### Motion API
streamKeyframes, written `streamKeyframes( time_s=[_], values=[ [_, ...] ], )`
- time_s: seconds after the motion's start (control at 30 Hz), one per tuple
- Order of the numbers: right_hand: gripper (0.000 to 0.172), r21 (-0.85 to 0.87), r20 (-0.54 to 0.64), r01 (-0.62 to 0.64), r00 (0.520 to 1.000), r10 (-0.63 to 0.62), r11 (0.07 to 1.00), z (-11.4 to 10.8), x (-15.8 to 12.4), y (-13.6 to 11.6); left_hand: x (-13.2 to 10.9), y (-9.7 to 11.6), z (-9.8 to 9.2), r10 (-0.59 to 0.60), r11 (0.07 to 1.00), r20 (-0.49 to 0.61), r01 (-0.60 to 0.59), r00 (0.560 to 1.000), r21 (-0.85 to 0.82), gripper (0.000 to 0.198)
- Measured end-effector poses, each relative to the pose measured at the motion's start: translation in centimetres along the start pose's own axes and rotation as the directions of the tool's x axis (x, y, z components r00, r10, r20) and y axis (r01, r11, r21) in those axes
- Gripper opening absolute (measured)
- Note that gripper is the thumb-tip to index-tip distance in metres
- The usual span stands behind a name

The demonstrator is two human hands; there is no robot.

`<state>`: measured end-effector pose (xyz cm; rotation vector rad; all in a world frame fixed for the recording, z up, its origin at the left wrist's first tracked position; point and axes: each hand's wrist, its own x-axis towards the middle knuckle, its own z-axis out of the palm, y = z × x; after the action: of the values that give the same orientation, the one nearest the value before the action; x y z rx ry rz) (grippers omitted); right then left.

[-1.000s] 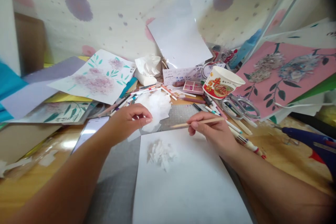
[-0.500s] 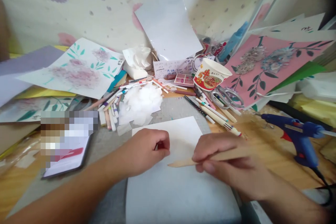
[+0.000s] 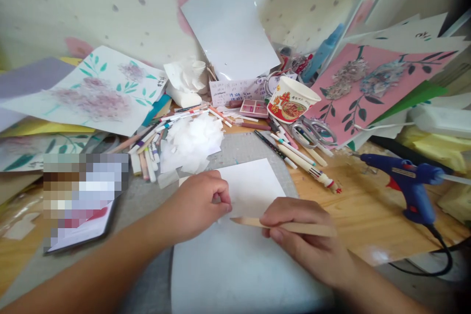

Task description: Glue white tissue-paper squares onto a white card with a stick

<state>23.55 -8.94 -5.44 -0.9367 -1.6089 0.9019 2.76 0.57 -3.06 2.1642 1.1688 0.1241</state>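
My left hand is closed over the left part of a white sheet, thumb and fingers pressed together; whatever sits between them is too small to name. In my right hand is a pale wooden pointed stick, held like a pen above the sheet. Its tip points left and lies close to my left fingertips, with a small gap. A heap of torn white tissue rests just beyond the sheet.
Markers flank the tissue. A paper cup, scissors and pens stand behind my right hand. A blue glue gun lies right, a phone left. Flower pictures lean at the back left.
The camera view has shifted slightly, so the background sits a little left and higher. My right hand and the stick are slightly lower left in view; both hands keep their closed grips.
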Motion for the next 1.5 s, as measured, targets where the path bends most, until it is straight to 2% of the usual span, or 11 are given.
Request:
streamKeyframes(
  time_s=[0.17, 0.37, 0.53, 0.7, 0.83, 1.03, 1.13, 1.27, 1.33, 1.4, 1.5],
  values=[
    [0.016, -0.173, 0.087, 0.069, 0.995, -0.055, 0.982, 0.7, 0.3, 0.0, 0.1, -0.3, -0.1, 0.046, 0.998, -0.013, -0.046, 0.999, 0.043, 0.010],
    [0.016, -0.276, 0.187, 0.143, 0.978, -0.093, 0.951, 0.9, 0.2, 0.3, -0.3, -0.4, -2.3, 0.103, 0.983, -0.004, -0.102, 0.995, 0.155, 0.012],
    [0.018, -0.395, 0.304, 0.234, 0.946, -0.114, 0.888, 1.1, -0.3, 0.4, -0.8, -0.4, -2.8, 0.232, 0.923, 0.087, -0.247, 0.969, 0.294, 0.006],
    [0.020, -0.436, 0.344, 0.291, 0.928, -0.141, 0.852, 1.6, 0.2, 0.2, -0.7, -0.7, -2.5, 0.257, 0.895, 0.158, -0.297, 0.953, 0.332, 0.011],
    [0.022, -0.433, 0.342, 0.277, 0.931, -0.129, 0.858, 1.3, 0.1, 0.0, -0.6, -0.9, -2.9, 0.248, 0.883, 0.189, -0.302, 0.950, 0.360, 0.014],
    [0.044, -0.304, 0.154, 0.189, 0.977, -0.148, 0.934, 0.2, -1.1, 0.5, -0.7, -1.1, -3.4, 0.256, 0.888, 0.168, -0.300, 0.952, 0.347, 0.015],
    [0.048, -0.238, 0.181, 0.167, 0.975, -0.125, 0.957, 0.3, -0.9, 0.8, -0.7, -1.2, -3.4, 0.256, 0.893, 0.149, -0.292, 0.955, 0.341, 0.015],
    [0.037, -0.252, 0.218, 0.124, 0.974, -0.069, 0.960, 0.4, -0.8, 0.8, -0.6, -1.4, -3.8, 0.261, 0.914, 0.140, -0.291, 0.955, 0.282, 0.013],
    [0.032, -0.268, 0.219, 0.100, 0.975, -0.040, 0.958, 0.4, -0.9, 0.8, -0.3, -1.9, -4.5, 0.245, 0.942, 0.066, -0.253, 0.967, 0.222, 0.012],
    [0.030, -0.282, 0.216, 0.094, 0.976, -0.032, 0.955, 0.4, -0.9, 0.6, 0.0, -2.9, -5.4, 0.150, 0.969, -0.122, -0.121, 0.981, 0.216, 0.012],
    [0.032, -0.320, 0.170, 0.142, 0.981, -0.091, 0.937, 0.4, -0.6, 0.0, 0.5, -4.7, -6.7, -0.019, 0.942, -0.387, 0.146, 0.922, 0.302, 0.013]
  ],
)
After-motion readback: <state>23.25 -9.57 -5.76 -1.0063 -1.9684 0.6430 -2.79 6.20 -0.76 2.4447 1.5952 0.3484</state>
